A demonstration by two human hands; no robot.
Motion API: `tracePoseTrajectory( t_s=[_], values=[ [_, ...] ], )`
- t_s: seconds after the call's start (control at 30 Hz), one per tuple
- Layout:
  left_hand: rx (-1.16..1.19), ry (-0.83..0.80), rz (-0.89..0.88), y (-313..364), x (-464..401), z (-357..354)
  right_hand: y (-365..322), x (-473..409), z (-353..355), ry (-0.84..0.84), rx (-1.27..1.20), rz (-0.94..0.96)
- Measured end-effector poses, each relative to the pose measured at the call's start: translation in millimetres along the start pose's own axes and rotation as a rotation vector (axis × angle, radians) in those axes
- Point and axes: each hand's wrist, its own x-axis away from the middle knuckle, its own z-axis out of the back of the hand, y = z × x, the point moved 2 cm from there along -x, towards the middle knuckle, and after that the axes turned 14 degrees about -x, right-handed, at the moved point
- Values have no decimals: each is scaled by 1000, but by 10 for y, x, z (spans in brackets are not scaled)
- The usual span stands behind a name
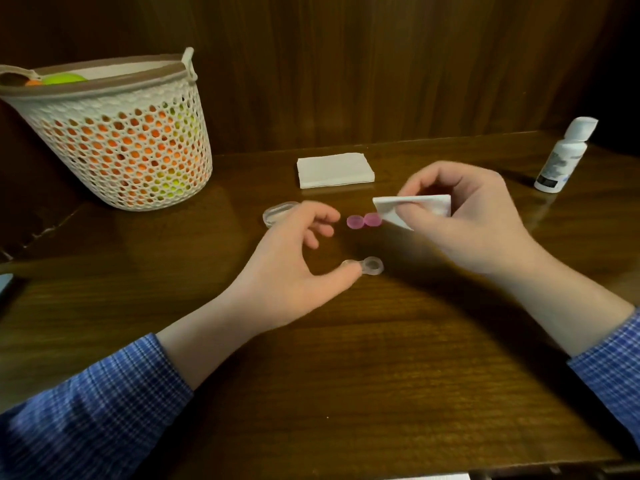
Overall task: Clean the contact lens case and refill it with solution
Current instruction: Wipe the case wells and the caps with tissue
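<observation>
On the dark wooden table (346,375), both forearms reach in from the near edge, each in a blue checked sleeve (86,410) pushed back from the wrist. The left hand (294,258) lies low over the wood, palm turned inward, its fingers loosely curled and holding nothing; the thumb tip touches, or nearly touches, the clear contact lens case (367,265), which lies flat on the table with one round well plainly showing and the other partly behind the thumb. The right hand (464,216) is raised a little above the table, wrist bent, thumb and fingers pinching a folded white tissue (415,209) whose corner points down and left. Just below that corner, between the two hands, two pink caps (363,221) lie side by side. A clear oval lid (277,213) lies beyond the left fingers. Farther back sits a stack of white tissues (334,169); a white solution bottle (564,157) stands at the far right, and a perforated basket (121,133) stands at the far left.
</observation>
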Motion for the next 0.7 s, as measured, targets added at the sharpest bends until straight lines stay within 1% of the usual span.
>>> tracePoseTrajectory(
  t_s=[0.03,0.1,0.17,0.27,0.37,0.47,0.6,0.7],
  values=[
    [-122,-54,-2,-19,-12,-35,1,21,9,-61,112,70],
    [-218,-134,-22,-22,-52,-103,47,79,-23,-219,244,96],
    [-253,-176,-40,-4,-94,-147,90,106,-76,-338,293,78],
    [-237,-185,-54,11,-134,-174,129,96,-130,-452,369,52],
    [-216,-160,-59,6,-131,-198,161,95,-147,-496,376,9],
    [-219,-127,-70,1,-128,-220,181,99,-157,-502,347,-2],
    [-193,-105,-70,8,-110,-205,182,102,-195,-509,271,13],
    [-238,-111,-89,6,-105,-173,184,120,-242,-517,278,50]
  ],
)
